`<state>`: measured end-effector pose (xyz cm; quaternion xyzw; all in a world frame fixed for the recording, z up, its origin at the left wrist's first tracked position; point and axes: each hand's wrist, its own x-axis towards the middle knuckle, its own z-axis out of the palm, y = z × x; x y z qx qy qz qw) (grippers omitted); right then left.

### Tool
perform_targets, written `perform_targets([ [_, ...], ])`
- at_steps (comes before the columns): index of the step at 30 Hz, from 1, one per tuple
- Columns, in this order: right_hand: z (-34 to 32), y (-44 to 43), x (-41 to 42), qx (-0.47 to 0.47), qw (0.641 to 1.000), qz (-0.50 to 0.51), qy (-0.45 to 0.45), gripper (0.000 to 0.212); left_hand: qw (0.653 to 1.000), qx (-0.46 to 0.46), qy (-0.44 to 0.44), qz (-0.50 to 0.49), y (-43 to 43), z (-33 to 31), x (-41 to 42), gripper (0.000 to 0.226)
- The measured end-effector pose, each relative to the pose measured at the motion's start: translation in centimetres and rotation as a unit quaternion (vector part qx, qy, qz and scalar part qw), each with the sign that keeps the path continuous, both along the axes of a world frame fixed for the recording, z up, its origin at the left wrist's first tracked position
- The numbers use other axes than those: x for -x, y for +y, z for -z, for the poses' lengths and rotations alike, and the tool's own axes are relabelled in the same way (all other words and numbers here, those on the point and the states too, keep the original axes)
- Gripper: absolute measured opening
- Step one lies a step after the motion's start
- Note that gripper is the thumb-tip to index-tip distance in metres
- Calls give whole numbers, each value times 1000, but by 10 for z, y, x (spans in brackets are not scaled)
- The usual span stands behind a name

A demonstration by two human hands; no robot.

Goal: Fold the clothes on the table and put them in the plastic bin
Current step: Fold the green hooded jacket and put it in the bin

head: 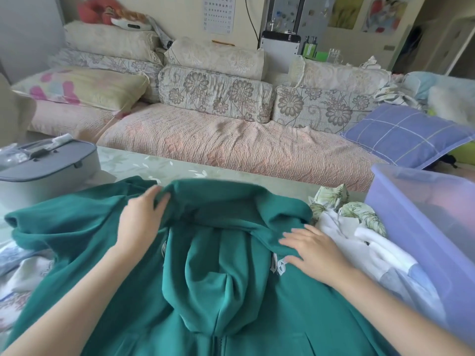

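Both of your forearms show bare along their whole visible length, and your left hand [140,214] and right hand [314,253] are bare too, fingernails short and plain.

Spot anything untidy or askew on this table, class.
The green hoodie lies rumpled, its hood flopped onto its front. Unfolded clothes sit heaped beside the plastic bin.

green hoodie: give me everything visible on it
The hoodie is teal-green, of soft fleece-like fabric, with a front zip and white lettering partly hidden beside the hood. It lies rumpled and unfolded, front up, across the table, with the hood flopped down over the chest. The left hand holds a fold at its far edge. The right hand rests flat on it near a white garment that it lies against.
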<state>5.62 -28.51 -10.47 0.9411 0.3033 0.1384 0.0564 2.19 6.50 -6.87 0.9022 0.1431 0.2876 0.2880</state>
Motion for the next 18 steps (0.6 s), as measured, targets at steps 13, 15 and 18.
perform_targets([
  [13, -25, -71, 14, -90, 995, 1, 54, 12, 916, 389, 92, -10, 43, -17, -27, 44],
  [15, -22, -63, 18, -91, 994, -15, 62, 25, 942, 315, 113, -17, 34, -10, -19, 64],
  [18, -22, -44, 31, -79, 993, -35, 75, 26, 974, 189, 126, 4, 25, 5, -11, 75],
])
